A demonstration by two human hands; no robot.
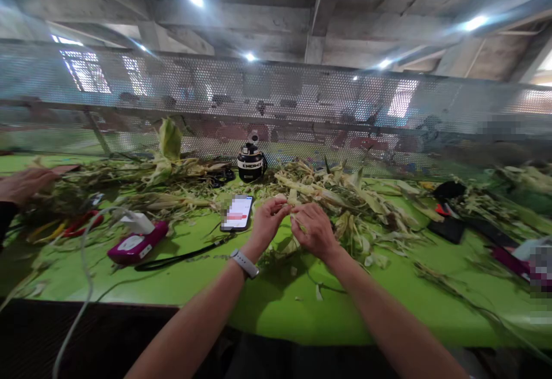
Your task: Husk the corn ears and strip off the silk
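Note:
Over the green table (181, 287), my left hand (268, 221) and my right hand (315, 230) are close together, fingers closed in a pinch. Between their fingertips a pale strip of corn husk (292, 196) sticks up; how it runs inside the fingers is partly hidden. Behind my right hand lies a pile of corn husks (340, 186), pale and green. Left of my left hand rests a phone (237, 213) with its screen lit and a black strap (185, 256) beside it. Small husk scraps (319, 293) are scattered below my hands.
A black jug marked ENERGY (250, 163) stands behind the phone. At left are a purple power strip (138, 244) with a white cable, more husks (168, 140) and another person's hand (30, 183). A perforated metal screen (276, 97) backs the table. Dark items (448, 226) lie right.

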